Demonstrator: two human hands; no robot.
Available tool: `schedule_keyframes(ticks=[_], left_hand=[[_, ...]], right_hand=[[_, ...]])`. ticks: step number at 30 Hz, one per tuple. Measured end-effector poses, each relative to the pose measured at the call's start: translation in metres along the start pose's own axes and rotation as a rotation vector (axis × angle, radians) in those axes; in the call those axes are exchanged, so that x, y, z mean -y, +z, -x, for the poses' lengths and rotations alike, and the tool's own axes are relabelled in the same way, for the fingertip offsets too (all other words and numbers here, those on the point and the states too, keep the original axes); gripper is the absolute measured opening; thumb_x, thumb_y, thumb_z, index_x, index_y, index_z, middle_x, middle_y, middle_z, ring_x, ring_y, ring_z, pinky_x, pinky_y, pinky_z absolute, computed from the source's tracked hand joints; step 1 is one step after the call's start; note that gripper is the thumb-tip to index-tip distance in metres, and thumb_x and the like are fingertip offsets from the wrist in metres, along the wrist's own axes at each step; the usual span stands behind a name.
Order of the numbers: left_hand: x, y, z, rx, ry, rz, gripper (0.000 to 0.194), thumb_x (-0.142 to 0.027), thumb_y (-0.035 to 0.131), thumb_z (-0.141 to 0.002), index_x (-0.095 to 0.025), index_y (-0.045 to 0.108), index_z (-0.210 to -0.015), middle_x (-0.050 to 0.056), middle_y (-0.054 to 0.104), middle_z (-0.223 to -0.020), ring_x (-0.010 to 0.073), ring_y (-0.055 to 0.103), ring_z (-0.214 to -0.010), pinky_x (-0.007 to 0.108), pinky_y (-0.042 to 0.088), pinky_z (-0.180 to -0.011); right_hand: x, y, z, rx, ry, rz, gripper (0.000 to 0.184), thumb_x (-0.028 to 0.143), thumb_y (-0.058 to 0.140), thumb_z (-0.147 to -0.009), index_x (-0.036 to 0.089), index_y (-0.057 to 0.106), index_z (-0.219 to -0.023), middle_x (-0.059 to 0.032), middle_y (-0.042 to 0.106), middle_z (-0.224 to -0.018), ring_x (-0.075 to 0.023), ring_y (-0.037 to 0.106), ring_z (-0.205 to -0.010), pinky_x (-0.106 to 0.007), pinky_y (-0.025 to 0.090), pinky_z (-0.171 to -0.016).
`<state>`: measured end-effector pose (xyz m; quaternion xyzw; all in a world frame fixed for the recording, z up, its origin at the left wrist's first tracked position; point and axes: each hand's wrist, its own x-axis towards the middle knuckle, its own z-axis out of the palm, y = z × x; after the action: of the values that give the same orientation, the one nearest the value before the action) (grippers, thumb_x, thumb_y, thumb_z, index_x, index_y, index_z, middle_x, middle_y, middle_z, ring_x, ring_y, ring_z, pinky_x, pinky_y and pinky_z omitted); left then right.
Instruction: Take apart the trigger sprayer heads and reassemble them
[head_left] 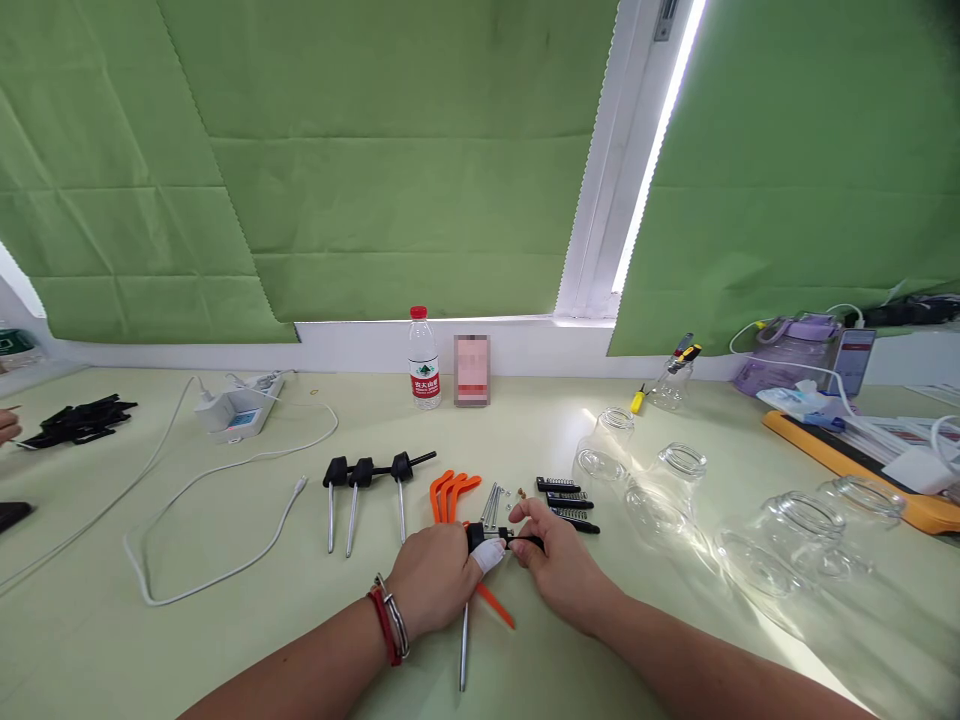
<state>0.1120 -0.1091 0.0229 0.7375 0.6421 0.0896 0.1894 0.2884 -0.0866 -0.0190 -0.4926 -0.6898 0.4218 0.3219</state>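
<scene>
My left hand [436, 572], its thumb wrapped in a white covering, is closed around a black plastic fitting [475, 537]. A metal tube [463, 650] juts out below that fitting toward me. My right hand [556, 565] pinches a slim black piece [531, 540] at the fitting's right end. Under my left hand an orange lever [495, 605] sticks out; whether it is attached is hidden. Just beyond the hands lie several orange levers [448, 490], metal pins [492, 503] and tiny parts [521, 492]. Black pieces with springs [570, 500] lie beside my right hand.
Black-headed metal tubes [362, 478] lie left of my hands. Glass jars [679, 480] stand to the right. At the back are a water bottle [424, 370] and a phone [472, 372]. A white cable [247, 460] crosses the left side. Another person's hand [7, 425] shows far left.
</scene>
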Motion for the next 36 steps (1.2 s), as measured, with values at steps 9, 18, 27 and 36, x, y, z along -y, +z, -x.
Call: schedule_keyframes(ticks=[9, 18, 27, 36], left_hand=[[0.001, 0.001, 0.0, 0.015, 0.019, -0.039, 0.054, -0.061, 0.027, -0.084, -0.02, 0.059, -0.068, 0.006, 0.051, -0.057, 0.0238, 0.053, -0.054, 0.031, 0.032, -0.05], [0.0, -0.001, -0.002, 0.05, -0.004, -0.08, 0.062, -0.065, 0.019, -0.085, -0.019, 0.059, -0.074, 0.007, 0.057, -0.064, 0.0233, 0.055, -0.058, 0.03, 0.033, -0.05], [0.001, -0.001, -0.002, 0.048, -0.012, -0.078, 0.061, -0.067, 0.02, -0.084, -0.02, 0.057, -0.072, 0.008, 0.06, -0.066, 0.0231, 0.057, -0.06, 0.03, 0.033, -0.05], [0.008, 0.003, -0.001, 0.035, -0.016, -0.034, 0.057, -0.069, 0.024, -0.082, -0.021, 0.052, -0.069, 0.006, 0.06, -0.067, 0.0227, 0.056, -0.061, 0.029, 0.03, -0.05]], right_hand=[[0.002, 0.0, 0.001, 0.009, 0.011, -0.012, 0.011, 0.018, 0.046, -0.078, 0.022, 0.047, -0.089, 0.001, 0.054, -0.075, -0.0144, 0.047, -0.065, -0.026, 0.037, -0.061], [0.005, -0.001, 0.001, -0.005, 0.029, 0.046, 0.013, 0.018, 0.046, -0.079, 0.023, 0.047, -0.091, 0.0006, 0.056, -0.078, -0.0151, 0.05, -0.068, -0.026, 0.038, -0.062], [0.007, 0.0, 0.001, 0.007, 0.055, 0.075, 0.015, 0.018, 0.046, -0.079, 0.021, 0.051, -0.094, -0.0011, 0.058, -0.08, -0.0159, 0.052, -0.07, -0.027, 0.04, -0.064], [0.001, -0.026, -0.001, 0.127, 0.097, -0.026, 0.004, 0.017, 0.049, -0.076, 0.02, 0.051, -0.078, 0.0018, 0.056, -0.066, -0.0132, 0.051, -0.062, -0.024, 0.039, -0.058]])
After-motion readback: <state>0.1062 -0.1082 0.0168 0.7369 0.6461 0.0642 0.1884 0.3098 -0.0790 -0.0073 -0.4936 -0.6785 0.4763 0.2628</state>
